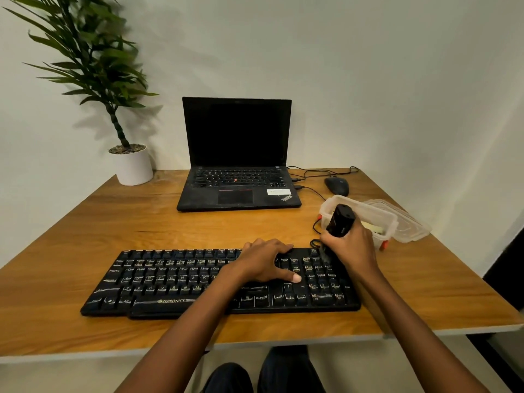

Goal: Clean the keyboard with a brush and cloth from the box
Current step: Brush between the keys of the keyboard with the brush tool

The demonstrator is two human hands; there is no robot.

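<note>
The left hand (pixel 263 262) lies flat on the keyboard (pixel 181 282), right of its middle. The right hand (pixel 350 245) grips a black brush (pixel 340 221) upright, bristles at the keyboard's far right corner; the clear box (pixel 374 215) sits just behind that corner.

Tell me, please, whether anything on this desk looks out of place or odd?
Nothing is spilled or broken. The black plastic keyboard shows pale streaks, likely dust, and the clear plastic box sits open with its clear lid lying beside it on the wooden table.
</note>
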